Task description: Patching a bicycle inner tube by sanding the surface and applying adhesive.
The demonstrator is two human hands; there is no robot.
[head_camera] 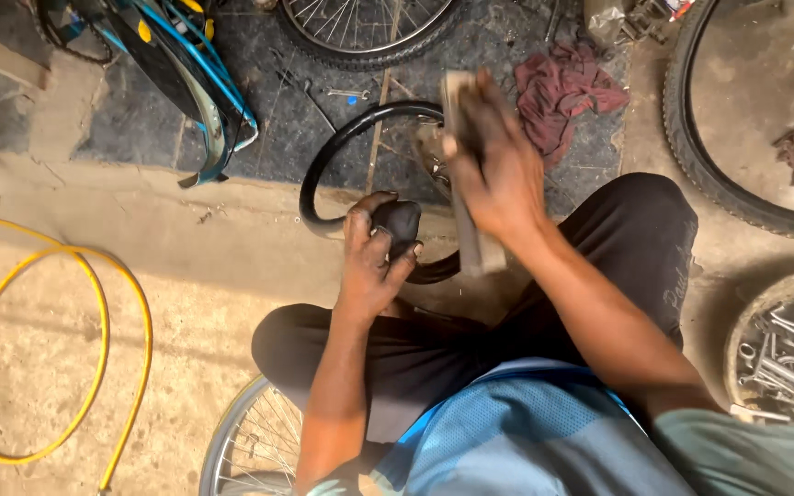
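Note:
I sit on the ground with a black rubber inner tube [342, 147] looping out in front of my knees. My left hand [371, 262] grips a folded part of that tube over my left knee. Raised above the tube, my right hand [493, 161] is closed around a flat wooden block [466, 230] held upright. The block's motion blurs its top end. The far part of the tube lies on dark matting.
A dark red rag [567, 92] lies on the mat ahead. A yellow hose [57, 349] coils at left. Bicycle wheels [360, 28] and a tyre [719, 174] lie around; a rim with spokes [250, 445] is by my leg. A tyre holding metal tools [788, 354] sits at right. A small spanner [346, 94] lies ahead.

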